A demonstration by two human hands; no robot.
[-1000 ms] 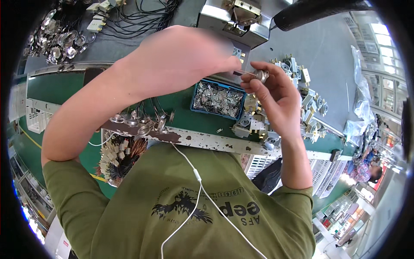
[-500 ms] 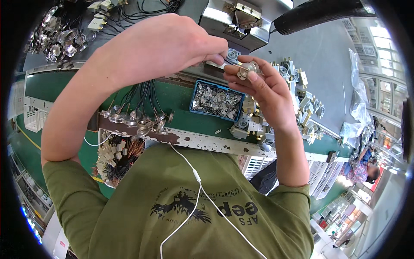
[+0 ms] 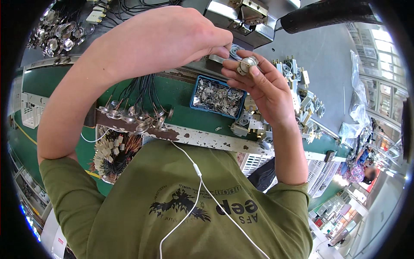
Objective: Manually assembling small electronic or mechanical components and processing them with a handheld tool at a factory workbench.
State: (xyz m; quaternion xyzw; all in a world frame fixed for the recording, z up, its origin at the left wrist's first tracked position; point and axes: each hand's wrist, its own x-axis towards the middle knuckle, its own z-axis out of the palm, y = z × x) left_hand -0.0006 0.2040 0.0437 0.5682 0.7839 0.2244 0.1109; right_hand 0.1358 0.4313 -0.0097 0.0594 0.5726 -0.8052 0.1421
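My right hand (image 3: pixel 269 84) holds a round silvery metal disc part (image 3: pixel 247 66) between thumb and fingers, its face turned up. A thin wire (image 3: pixel 237 59) seems to run from the disc toward my left hand (image 3: pixel 202 41), whose fingers are pinched together on it; their tips are partly hidden. Just beyond the fingertips sits a pale block with a round face (image 3: pixel 236 49). Below both hands, a blue tray (image 3: pixel 214 113) is full of small metal pieces. Several pale switch-like blocks (image 3: pixel 246 122) are heaped beside my right wrist.
A shiny metal fixture (image 3: pixel 261 34) stands at the back, beside a thick black tube (image 3: pixel 327 17). Wired metal discs (image 3: pixel 129 115) hang over the bench edge at left; more discs (image 3: pixel 60 36) lie at far left. Bundled leads (image 3: pixel 114 155) fill a box below. Another person (image 3: pixel 357 172) is at far right.
My left hand has shifted slightly right and away from me. The disc stays in my right hand, turned a little, and the view has shifted slightly.
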